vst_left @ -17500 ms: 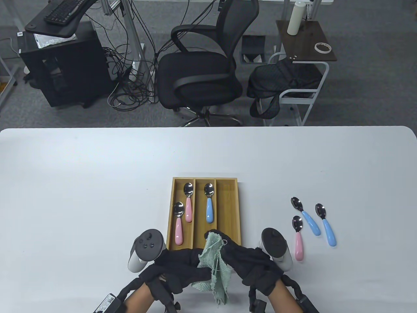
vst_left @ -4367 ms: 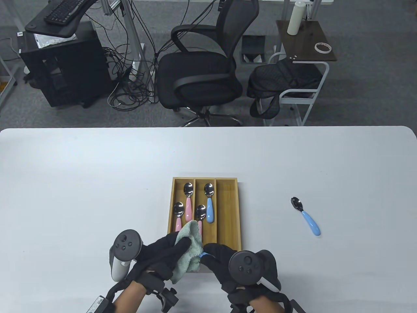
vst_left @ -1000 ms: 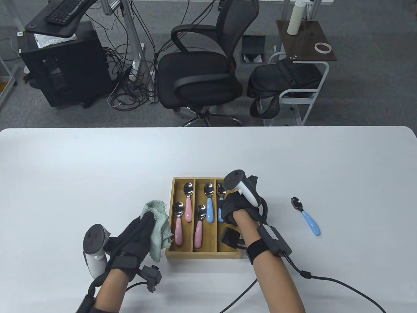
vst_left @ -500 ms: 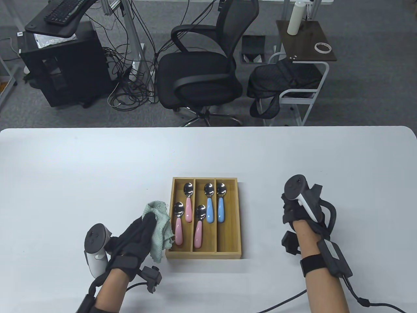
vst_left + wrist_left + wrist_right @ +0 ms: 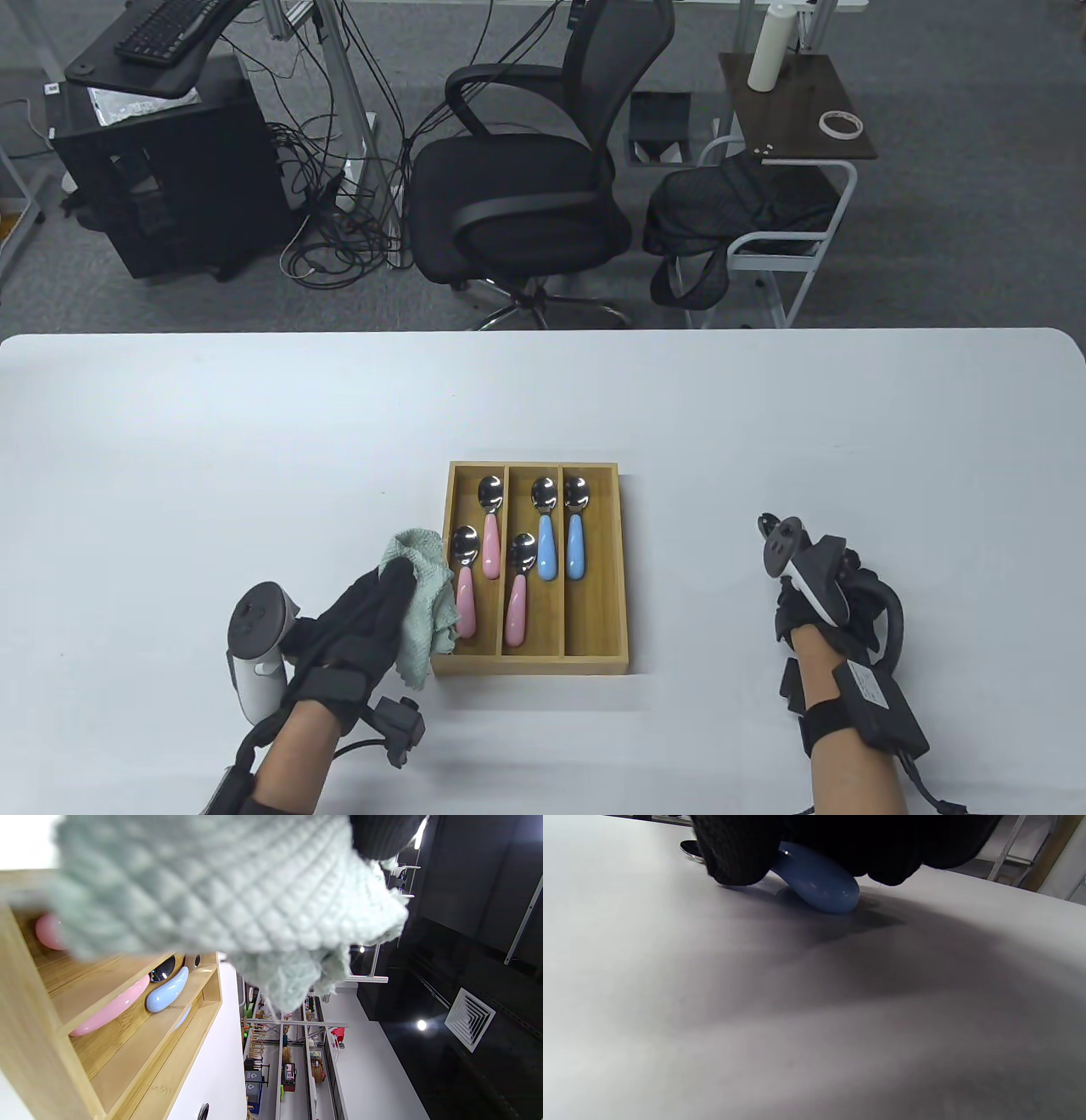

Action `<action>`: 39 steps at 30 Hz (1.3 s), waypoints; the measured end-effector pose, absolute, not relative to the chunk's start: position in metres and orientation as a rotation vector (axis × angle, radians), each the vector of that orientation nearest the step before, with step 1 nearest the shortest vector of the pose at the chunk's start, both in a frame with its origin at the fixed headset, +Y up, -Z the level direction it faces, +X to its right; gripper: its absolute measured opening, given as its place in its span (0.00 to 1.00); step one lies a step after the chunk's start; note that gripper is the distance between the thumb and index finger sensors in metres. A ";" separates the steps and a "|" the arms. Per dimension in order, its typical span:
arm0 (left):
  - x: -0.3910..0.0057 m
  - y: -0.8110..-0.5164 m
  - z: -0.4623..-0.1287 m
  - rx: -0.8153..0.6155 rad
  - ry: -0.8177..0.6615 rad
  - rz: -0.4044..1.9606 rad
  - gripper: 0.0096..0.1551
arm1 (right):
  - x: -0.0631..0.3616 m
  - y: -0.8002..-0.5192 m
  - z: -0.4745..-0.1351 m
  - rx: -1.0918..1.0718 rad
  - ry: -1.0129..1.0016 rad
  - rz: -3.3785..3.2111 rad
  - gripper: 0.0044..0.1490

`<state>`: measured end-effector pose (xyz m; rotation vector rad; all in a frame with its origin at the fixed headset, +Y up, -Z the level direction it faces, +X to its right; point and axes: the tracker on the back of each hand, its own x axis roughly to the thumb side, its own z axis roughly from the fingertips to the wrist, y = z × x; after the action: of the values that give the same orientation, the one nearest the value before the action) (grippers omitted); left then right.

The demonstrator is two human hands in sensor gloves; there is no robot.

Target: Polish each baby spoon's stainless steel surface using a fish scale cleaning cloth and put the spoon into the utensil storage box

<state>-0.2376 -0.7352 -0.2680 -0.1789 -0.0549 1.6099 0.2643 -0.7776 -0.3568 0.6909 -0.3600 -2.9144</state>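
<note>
While fingers curl, grip — blue spoon

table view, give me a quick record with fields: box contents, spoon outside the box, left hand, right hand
box contents: five spoons in the wooden box; two pink left, one pink and one blue middle, one blue right
spoon outside the box: blue spoon on the table, right of the box
left hand: left hand holds the green cloth beside the box
right hand: right hand over the blue spoon, fingers on its handle

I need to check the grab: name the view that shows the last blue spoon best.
Right wrist view: the blue spoon lies on the table under the right hand's fingers. Table view shows only its bowl tip; left wrist view misses it.
</note>
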 end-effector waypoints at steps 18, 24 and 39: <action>-0.223 -0.736 -0.267 -0.237 -0.177 1.575 0.32 | 0.109 -0.680 -0.275 -0.557 -0.170 -3.724 0.28; -0.217 -0.734 -0.267 -0.283 -0.283 1.521 0.34 | 0.071 -0.684 -0.248 -0.786 0.098 -3.655 0.28; -0.194 -0.733 -0.262 -0.292 -0.379 1.377 0.33 | 0.062 -0.713 -0.229 -1.027 -0.343 -3.656 0.28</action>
<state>-0.1935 -0.7327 -0.2625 -0.2924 -0.3794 1.3770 0.0616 -0.7130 -0.2295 -1.0270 -0.3434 -3.6559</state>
